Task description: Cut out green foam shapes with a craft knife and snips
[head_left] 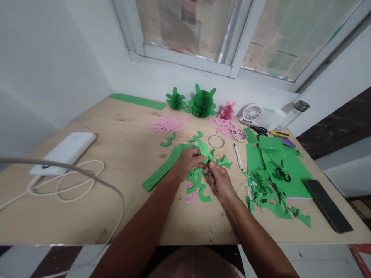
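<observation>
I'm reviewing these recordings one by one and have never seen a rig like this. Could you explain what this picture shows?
There is no robot here, just a person's two bare hands. The one picture comes from a camera worn on the head, looking forward and down, so both forearms reach in from the bottom edge.

The left hand holds a green paper piece. The right hand meets it, gripping a small dark tool; its exact kind is hard to tell.

On the wooden table lie pink cutouts, a white pen, green scraps and a dark flat device. Along the back stand two green paper figures, a smaller pink one and a white fan.
</observation>
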`<state>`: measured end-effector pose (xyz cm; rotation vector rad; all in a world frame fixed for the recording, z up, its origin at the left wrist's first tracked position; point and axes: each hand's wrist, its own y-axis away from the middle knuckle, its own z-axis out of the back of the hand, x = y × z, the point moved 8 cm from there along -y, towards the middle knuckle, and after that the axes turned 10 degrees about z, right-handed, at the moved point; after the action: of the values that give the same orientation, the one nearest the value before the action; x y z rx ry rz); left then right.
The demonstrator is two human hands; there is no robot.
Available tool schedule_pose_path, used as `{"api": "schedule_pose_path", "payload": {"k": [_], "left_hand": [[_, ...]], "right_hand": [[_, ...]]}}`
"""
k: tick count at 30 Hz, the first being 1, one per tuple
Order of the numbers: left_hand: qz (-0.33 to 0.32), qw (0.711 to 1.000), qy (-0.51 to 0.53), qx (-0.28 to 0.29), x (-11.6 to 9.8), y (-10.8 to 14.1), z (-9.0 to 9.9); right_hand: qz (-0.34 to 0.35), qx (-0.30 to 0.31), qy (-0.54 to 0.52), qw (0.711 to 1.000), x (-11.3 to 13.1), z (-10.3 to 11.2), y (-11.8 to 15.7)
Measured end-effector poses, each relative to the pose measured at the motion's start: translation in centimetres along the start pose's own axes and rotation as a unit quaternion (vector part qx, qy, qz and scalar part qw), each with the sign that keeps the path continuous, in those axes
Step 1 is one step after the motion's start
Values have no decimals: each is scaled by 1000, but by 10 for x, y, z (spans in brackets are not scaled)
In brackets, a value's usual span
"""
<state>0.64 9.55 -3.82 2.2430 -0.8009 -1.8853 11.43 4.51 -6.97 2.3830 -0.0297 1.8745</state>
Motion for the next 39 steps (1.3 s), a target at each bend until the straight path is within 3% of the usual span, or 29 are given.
{"api": "schedule_pose_path", "payload": {"k": [39], "left_hand": [[-2, 1000, -6, -29, 3, -3, 3]], "right_hand": [[5, -11, -1, 1000, 2, 0, 1]]}}
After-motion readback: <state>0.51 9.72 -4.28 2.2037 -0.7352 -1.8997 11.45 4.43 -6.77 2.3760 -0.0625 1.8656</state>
